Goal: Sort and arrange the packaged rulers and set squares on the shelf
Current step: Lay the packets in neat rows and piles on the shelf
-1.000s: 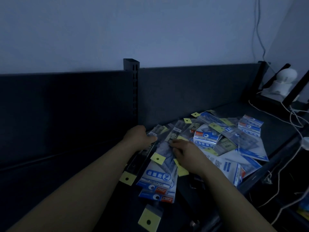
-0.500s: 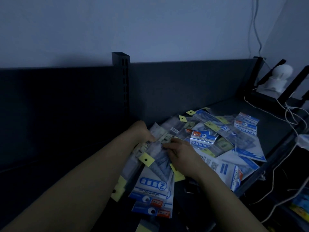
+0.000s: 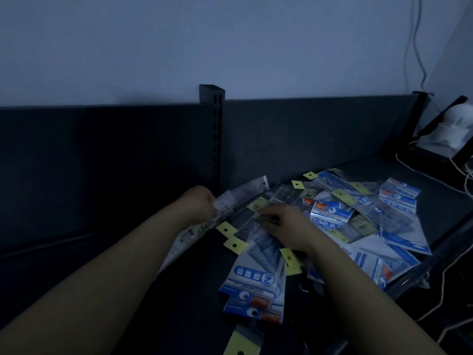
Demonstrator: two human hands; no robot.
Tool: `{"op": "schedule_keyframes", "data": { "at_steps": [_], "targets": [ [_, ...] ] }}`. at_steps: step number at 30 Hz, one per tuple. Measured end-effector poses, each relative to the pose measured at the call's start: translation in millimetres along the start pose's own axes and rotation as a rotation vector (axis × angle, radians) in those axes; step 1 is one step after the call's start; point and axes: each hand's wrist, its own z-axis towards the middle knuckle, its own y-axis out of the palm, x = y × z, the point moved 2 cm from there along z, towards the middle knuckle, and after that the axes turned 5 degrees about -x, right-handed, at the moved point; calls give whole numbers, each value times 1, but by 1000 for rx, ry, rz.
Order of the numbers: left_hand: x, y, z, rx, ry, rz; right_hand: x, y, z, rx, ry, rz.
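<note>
A heap of clear-packed rulers and set squares with blue-and-white labels and yellow hang tabs (image 3: 343, 216) lies on the dark shelf (image 3: 435, 201). My left hand (image 3: 199, 206) grips a long clear ruler packet (image 3: 238, 196), lifted and tilted toward the shelf's back panel. My right hand (image 3: 286, 224) rests on the heap, fingertips pinching a yellow-tabbed packet (image 3: 257, 204). Two blue-labelled set-square packets (image 3: 256, 280) lie fanned in front of my right wrist.
A slotted upright post (image 3: 213, 119) divides the back panel. At the far right stand a white device (image 3: 450, 129) and white cables (image 3: 435, 172). More cables hang past the shelf's right edge. A yellow-tabbed packet (image 3: 243, 342) lies at the near edge.
My left hand has raised its clear ruler packet up and away from the heap toward the back panel. My right hand has shifted slightly forward over the pile. The camera view has swung right.
</note>
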Motion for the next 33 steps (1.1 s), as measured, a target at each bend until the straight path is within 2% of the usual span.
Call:
{"op": "schedule_keyframes", "data": {
  "at_steps": [4,6,10,14,17,21,26,33],
  "targets": [
    [-19,-8,-14,0,-49,-202,-4,6,14,-113,-12,-148],
    [-30,-10,-22,-21,-78,-278,-7,12,20,-179,-30,-146],
    [-49,-13,-37,22,-86,-257,-19,18,29,-221,-89,-155],
    [-59,-15,-56,65,-103,-139,-33,24,37,-256,-104,-297],
    [-71,-18,-67,62,-136,-143,-42,24,42,-299,-92,-366],
    [-83,-26,-83,58,-181,-197,-47,22,52,-296,-111,-278],
    [-92,-31,-98,65,-233,-335,-49,27,61,-273,-133,-318],
    [-101,-39,-121,159,-248,-617,-71,2,55,-25,-213,-121]
  ]
}}
